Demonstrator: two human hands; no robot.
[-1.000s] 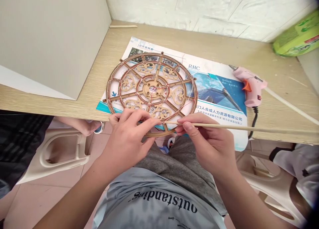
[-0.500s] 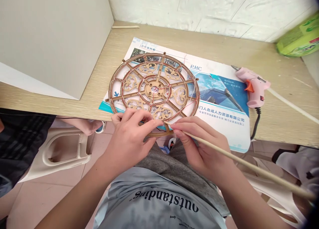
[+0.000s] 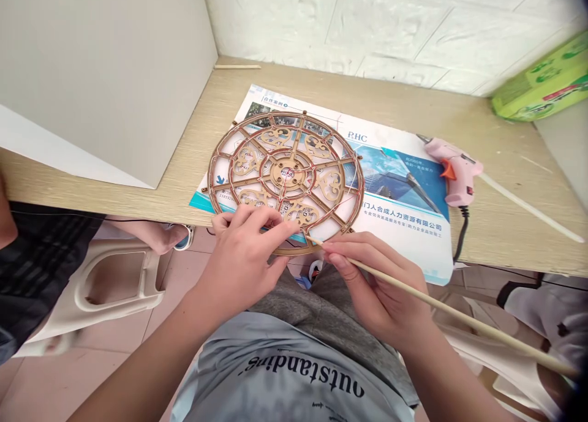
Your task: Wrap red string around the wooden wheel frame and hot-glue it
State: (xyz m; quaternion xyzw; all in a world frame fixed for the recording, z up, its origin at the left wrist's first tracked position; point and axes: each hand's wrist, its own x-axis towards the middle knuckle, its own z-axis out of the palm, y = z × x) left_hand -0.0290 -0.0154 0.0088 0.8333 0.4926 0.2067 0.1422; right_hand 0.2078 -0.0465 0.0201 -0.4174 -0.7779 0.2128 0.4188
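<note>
- Laser-cut wooden wheel [image 3: 285, 180]: lies flat on a printed flyer [image 3: 404, 235], on the counter [image 3: 294, 91]. Lower rim sticks out past the counter's front edge. Concentric rings, six spokes, scrollwork panels.
- Reddish thread [image 3: 294, 192]: runs along the rings and spokes. Hard to tell if it's thread or something else at this resolution.
- Left hand [image 3: 243, 256]: fingers curled, gripping the wheel's lower rim, fingertips over the frame.
- Right hand [image 3: 376, 287]: half closed, pinching a bamboo stick [image 3: 441, 305] between thumb and fingers. Stick's tip touches the wheel's lower rim, just beside the left fingertips; its far end angles down past the counter.
- Pink glue gun [image 3: 454, 171]: lies right of the wheel, near the flyer's right edge, nozzle toward the back wall. White glue stick [image 3: 528, 207] runs out of its rear; black cord [image 3: 460, 238] hangs over the counter edge.
- Green packet [image 3: 539, 85]: back right corner of the counter.
- Short wooden stick [image 3: 236, 67]: along the counter's back edge.
- Grey panel [image 3: 101, 73]: stands at the counter's left.
</note>
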